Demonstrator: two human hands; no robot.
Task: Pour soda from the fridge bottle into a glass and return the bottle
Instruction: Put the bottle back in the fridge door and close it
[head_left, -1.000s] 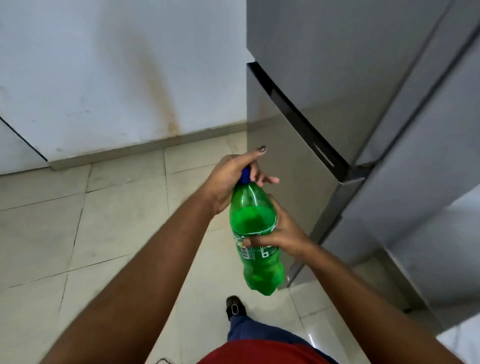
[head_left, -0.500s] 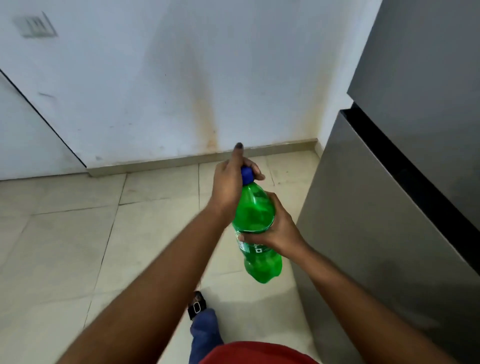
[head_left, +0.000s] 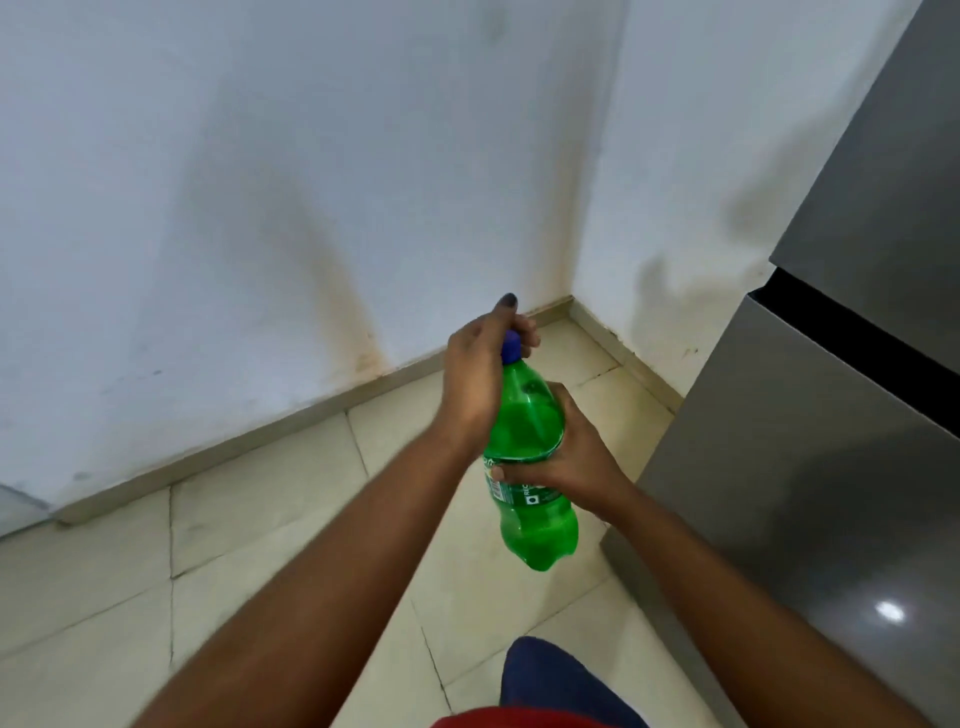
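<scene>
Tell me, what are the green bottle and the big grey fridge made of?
The bottle looks like thin see-through green plastic: light passes through it and it has a moulded bumpy base. Its cap seems solid blue plastic. The fridge looks like smooth grey metal, since it mirrors a lamp, though it could be coated.

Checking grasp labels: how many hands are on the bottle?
2. The left hand wraps the blue cap at the top; the right hand grips the bottle at its label, mid-body. Both are fully in view.
</scene>
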